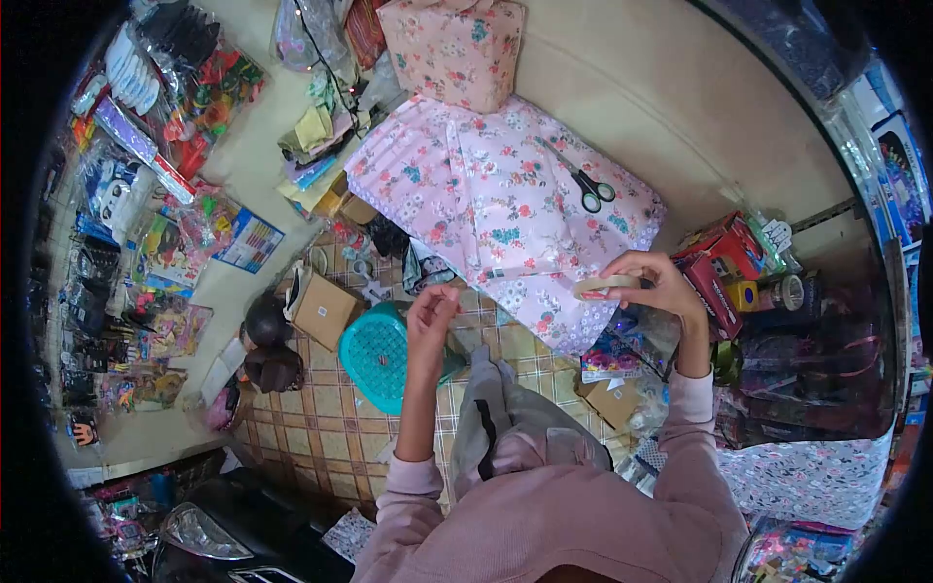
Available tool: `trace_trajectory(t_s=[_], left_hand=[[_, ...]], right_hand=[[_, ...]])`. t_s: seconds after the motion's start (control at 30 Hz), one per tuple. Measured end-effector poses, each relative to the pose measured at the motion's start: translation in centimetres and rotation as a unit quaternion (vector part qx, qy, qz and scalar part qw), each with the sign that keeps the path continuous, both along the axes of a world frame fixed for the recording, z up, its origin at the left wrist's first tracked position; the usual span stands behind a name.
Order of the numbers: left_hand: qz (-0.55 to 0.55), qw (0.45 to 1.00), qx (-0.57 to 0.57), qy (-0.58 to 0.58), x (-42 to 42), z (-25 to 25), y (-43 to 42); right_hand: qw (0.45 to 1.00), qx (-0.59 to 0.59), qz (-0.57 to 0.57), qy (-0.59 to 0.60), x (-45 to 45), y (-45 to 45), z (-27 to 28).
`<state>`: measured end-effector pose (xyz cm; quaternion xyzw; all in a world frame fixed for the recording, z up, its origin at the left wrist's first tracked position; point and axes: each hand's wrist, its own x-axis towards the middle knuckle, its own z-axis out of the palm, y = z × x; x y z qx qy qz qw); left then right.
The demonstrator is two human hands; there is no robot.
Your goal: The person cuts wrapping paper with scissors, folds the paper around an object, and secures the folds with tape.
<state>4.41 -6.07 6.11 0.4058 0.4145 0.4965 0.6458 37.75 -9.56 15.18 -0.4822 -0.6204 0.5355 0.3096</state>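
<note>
My right hand [656,284] grips a roll of tape [601,285] between thumb and fingers, above the near right edge of a pink floral sheet [466,209]. My left hand [433,309] is raised over the floor, apart from the sheet, its thumb and fingertips pinched together. Whatever may be between them is too small to make out. A pair of scissors [591,191] with dark green-rimmed handles lies on the right part of the sheet. Behind, a package wrapped in floral paper [455,51] stands against the sheet's far edge.
A teal plastic stool [374,360] stands below my left hand, beside a cardboard box [326,311]. Packaged goods [160,233] hang along the left wall. Red boxes [717,257] and other stock are stacked at the right. A motorbike or scooter [233,525] fills the lower left.
</note>
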Motion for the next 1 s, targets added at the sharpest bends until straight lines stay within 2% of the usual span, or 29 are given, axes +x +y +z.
trace_trajectory(t_s=[0.17, 0.27, 0.37, 0.4, 0.5, 0.53, 0.6, 0.63, 0.67, 0.8, 0.9, 1.0], left_hand=[[-0.023, 0.999, 0.04, -0.014, -0.7, 0.5, 0.2], [-0.022, 0.999, 0.021, -0.032, -0.2, 0.8, 0.5], [-0.006, 0.999, 0.01, -0.046, 0.7, 0.3, 1.0], [0.002, 0.999, 0.009, -0.05, 0.9, 0.1, 1.3], [0.04, 0.998, 0.022, -0.047, 0.8, -0.2, 2.1], [0.039, 0.998, 0.022, -0.036, 0.6, -0.2, 2.2], [0.014, 0.999, 0.025, -0.025, 0.5, 0.1, 2.1], [0.001, 0.999, 0.027, -0.019, 0.5, 0.2, 2.1], [-0.001, 1.0, 0.024, -0.003, 0.7, 0.5, 2.2], [-0.015, 0.999, 0.034, 0.038, 1.3, 0.5, 1.9], [-0.024, 0.997, 0.052, 0.05, 1.4, -0.3, 2.1], [-0.022, 0.996, 0.057, 0.06, 1.9, -1.0, 1.8]], right_hand=[[0.987, 0.009, -0.027, 0.159, 0.9, -0.9, -1.4], [0.902, 0.028, 0.014, 0.43, 1.3, -0.4, -4.2], [0.812, 0.02, -0.061, 0.58, -1.9, 0.1, -4.8], [0.834, -0.009, -0.115, 0.54, -1.7, -0.3, -4.7], [0.927, -0.054, -0.117, 0.352, -0.2, 0.1, -2.9], [0.948, -0.031, -0.112, 0.297, 0.3, 0.1, -2.9], [0.983, 0.111, -0.097, 0.112, -0.1, 0.3, -2.3], [0.98, 0.178, -0.088, 0.016, -0.3, 0.3, -1.8], [0.985, 0.113, -0.129, 0.014, -0.8, 0.1, -1.2], [0.992, 0.048, -0.107, -0.052, -1.6, 0.4, 0.4], [0.984, 0.024, -0.078, -0.159, -1.9, 0.9, 1.0], [0.966, 0.053, -0.061, -0.247, -2.7, 1.5, 1.8]])
